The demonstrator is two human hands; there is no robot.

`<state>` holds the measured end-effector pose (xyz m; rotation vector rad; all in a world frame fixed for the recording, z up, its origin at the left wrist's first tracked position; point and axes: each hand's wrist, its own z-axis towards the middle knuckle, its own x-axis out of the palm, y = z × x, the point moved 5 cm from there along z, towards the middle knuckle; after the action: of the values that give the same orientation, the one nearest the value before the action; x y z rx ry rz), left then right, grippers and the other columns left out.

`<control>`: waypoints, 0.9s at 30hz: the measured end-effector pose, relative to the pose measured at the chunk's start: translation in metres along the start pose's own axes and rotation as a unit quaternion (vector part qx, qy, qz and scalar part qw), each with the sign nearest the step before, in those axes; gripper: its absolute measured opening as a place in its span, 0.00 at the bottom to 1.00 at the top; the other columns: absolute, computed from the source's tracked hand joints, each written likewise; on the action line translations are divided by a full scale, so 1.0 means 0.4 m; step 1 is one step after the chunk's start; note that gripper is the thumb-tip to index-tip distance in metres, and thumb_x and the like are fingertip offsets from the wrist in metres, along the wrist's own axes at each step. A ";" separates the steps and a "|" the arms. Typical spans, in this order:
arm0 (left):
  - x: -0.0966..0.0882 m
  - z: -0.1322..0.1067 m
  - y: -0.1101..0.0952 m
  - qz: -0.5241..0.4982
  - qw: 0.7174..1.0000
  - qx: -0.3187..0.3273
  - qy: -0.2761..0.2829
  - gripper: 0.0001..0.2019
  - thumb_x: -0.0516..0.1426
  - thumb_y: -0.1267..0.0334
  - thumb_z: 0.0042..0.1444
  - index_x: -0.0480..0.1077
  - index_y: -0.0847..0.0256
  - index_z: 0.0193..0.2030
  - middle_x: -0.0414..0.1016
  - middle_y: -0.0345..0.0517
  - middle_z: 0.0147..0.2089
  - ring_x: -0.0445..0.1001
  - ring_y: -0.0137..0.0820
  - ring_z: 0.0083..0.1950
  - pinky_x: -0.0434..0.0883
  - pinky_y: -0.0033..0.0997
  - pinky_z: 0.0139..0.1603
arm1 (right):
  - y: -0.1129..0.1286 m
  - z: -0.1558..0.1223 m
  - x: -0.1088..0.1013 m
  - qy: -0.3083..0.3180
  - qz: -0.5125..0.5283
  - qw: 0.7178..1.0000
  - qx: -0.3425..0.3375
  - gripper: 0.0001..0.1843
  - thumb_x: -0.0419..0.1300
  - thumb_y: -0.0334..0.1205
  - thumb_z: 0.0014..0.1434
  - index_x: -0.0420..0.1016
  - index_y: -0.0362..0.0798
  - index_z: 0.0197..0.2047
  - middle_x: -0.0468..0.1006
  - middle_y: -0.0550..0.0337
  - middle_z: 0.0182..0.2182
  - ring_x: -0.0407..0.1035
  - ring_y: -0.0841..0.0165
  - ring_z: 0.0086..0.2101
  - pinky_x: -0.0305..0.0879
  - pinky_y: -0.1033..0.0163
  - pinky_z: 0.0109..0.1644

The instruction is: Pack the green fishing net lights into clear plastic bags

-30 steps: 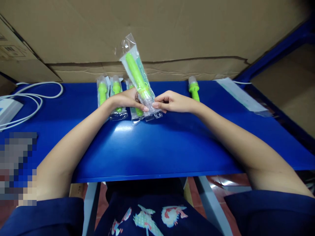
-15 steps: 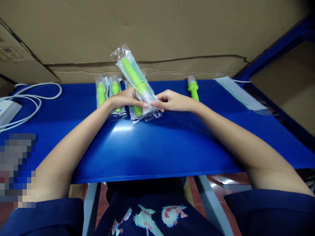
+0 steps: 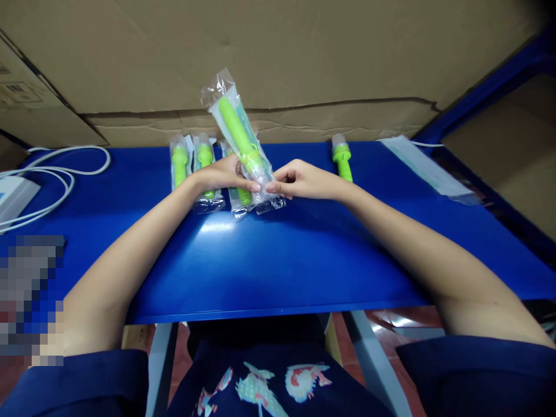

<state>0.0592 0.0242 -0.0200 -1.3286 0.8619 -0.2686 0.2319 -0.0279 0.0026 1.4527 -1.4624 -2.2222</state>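
Between my hands is a lime-green stick with a clear cap, inside a clear plastic bag with a white and green card. It is tilted, green end up and to the left, capped end low. My left hand grips the bag from the left, thumb across the capped end. Fingers of my right hand pinch the bag's lower right edge. Behind and below my left hand lie more bagged green sticks: one at the far left, one in the middle, and one partly hidden under the held bag.
An unbagged green stick with a clear cap lies behind my right wrist. A flat white and green bag is at the right of the blue table. A white cable coils at the left. A cardboard wall stands behind.
The bagged stick has swung slightly more upright, its top moving up and a little to the right. Both hands keep hold of it.
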 end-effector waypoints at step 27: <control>0.023 -0.005 -0.018 -0.037 0.999 0.008 0.023 0.38 0.78 0.40 0.36 0.76 0.62 0.48 0.85 0.52 0.43 0.84 0.42 0.47 0.81 0.36 0.48 | -0.008 0.003 -0.007 -0.043 0.043 0.998 0.028 0.38 0.57 0.76 0.65 0.73 0.44 0.44 0.67 0.65 0.27 0.58 0.74 0.26 0.54 0.66 0.28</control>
<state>0.0660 0.0150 -0.0169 -1.3463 0.8485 -0.3640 0.2338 -0.0240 0.0022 1.2966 -1.5931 -2.2359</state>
